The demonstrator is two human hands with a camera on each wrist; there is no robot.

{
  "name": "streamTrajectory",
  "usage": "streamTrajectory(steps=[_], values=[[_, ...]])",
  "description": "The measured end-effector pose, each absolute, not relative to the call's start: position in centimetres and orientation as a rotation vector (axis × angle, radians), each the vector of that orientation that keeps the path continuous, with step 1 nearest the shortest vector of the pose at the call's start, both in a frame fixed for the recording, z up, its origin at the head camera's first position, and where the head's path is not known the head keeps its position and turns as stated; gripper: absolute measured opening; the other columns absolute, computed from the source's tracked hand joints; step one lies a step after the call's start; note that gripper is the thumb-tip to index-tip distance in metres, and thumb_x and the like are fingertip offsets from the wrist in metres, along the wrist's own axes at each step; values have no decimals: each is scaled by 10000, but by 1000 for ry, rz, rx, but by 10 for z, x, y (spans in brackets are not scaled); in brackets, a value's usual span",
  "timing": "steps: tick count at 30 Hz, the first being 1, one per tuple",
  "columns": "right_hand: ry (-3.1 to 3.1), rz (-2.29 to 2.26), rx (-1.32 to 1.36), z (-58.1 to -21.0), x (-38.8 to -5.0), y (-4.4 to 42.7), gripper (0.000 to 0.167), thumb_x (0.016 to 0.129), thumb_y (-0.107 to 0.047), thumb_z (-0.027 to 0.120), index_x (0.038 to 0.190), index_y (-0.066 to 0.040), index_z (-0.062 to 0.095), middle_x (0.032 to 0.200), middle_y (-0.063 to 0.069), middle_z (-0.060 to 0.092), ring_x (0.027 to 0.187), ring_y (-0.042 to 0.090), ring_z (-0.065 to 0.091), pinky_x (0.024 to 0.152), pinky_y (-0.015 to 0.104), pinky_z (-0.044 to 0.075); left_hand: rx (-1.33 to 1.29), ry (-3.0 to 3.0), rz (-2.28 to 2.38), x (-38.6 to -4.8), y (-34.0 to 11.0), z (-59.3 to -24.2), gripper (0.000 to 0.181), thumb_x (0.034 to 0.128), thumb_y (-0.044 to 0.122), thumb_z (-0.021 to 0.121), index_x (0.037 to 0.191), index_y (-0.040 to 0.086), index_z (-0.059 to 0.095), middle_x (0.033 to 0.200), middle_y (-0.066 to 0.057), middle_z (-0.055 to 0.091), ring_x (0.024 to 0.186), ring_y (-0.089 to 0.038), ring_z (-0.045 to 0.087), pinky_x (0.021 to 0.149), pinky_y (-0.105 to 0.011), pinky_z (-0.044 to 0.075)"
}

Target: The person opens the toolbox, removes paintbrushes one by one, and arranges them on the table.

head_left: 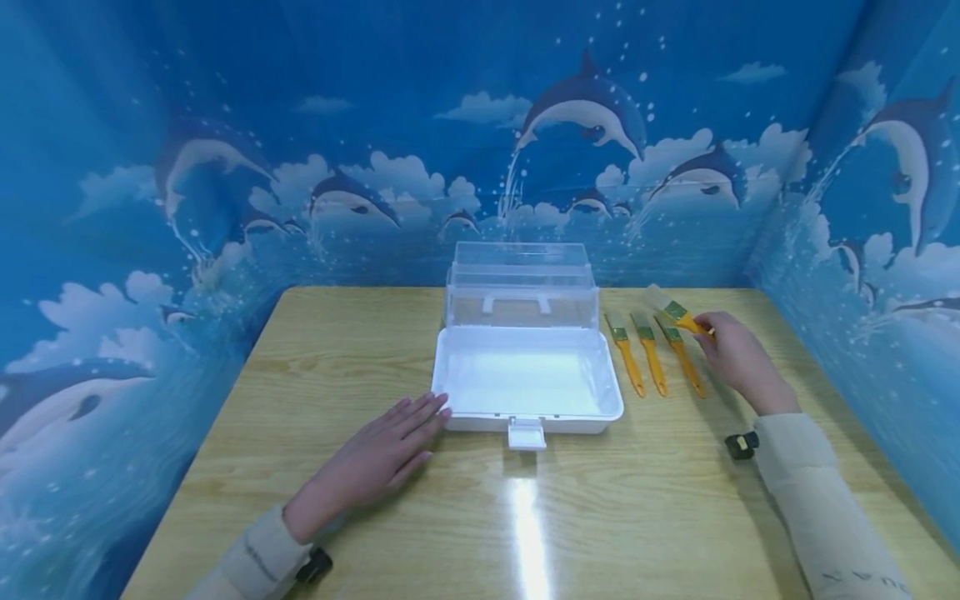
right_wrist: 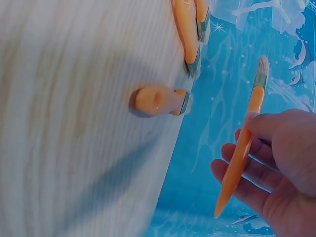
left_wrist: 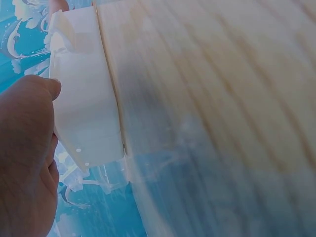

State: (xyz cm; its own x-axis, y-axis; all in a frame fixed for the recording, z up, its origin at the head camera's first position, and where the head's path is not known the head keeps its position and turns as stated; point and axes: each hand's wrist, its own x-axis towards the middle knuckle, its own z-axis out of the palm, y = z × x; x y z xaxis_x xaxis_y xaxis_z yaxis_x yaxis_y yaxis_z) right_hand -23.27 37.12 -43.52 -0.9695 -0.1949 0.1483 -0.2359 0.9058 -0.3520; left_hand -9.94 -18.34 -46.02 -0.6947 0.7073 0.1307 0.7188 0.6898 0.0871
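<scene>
A white plastic box [head_left: 525,375] stands on the table with its clear lid [head_left: 523,283] raised at the back and its front latch [head_left: 527,435] folded down. My left hand [head_left: 386,450] touches the box's front left corner with its fingers extended. In the left wrist view that hand [left_wrist: 27,148] lies along the box's white wall [left_wrist: 86,94]. My right hand [head_left: 738,358] pinches a paintbrush [head_left: 678,315] by its orange handle, bristles pointing up and left. The right wrist view shows the brush [right_wrist: 241,153] between thumb and fingers, above the table.
Three more orange-handled paintbrushes lie side by side right of the box: one nearest it [head_left: 630,367], a middle one [head_left: 652,362], and one [head_left: 688,367] under the held brush. A dolphin-printed blue backdrop [head_left: 375,125] encloses the wooden table [head_left: 337,350].
</scene>
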Motion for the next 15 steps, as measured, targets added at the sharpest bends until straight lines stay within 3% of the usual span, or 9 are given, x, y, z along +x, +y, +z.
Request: streamTrajectory(steps=[15], values=[[-2990, 535, 237, -440, -228, 386, 333, 1013, -21, 563, 1240, 218, 524, 1130, 416, 559, 1016, 532, 575, 806, 643, 514, -1202, -2783, -221, -99, -183, -461, 608, 1077, 304, 503, 1614, 135, 273, 1695, -33, 209, 1556, -199, 218, 1281, -419, 208]])
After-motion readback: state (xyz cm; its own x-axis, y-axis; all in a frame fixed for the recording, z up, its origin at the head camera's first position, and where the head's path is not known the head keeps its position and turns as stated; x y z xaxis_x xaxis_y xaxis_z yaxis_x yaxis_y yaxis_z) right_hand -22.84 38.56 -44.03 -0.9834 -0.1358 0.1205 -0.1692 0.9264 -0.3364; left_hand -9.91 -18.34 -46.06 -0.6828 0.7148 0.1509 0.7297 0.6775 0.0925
